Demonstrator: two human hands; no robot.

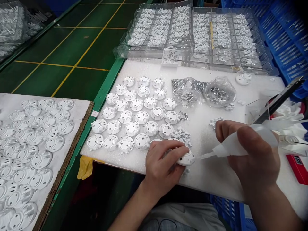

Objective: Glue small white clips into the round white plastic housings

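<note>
My left hand (163, 166) is closed around a white round disc-shaped part (187, 159) near the front edge of the white foam board (207, 176). In my right hand (252, 157) is a translucent squeeze bottle (232, 141), tilted sideways with its thin nozzle pointing left. The nozzle tip is at or just beside the rim of the held part; whether it touches I cannot tell. Rows of similar white discs (132, 128) lie left of my left hand. A small pile of little white pieces (181, 134) sits just behind the held part.
Plastic bags of small metal pieces (220, 91) lie mid-board. Clear compartment trays (192, 54) with small white parts stand behind. Blue crates (286, 48) are at right, near a red box (298, 168). Another board (81, 110) with many discs sits left, beside a green conveyor (93, 41).
</note>
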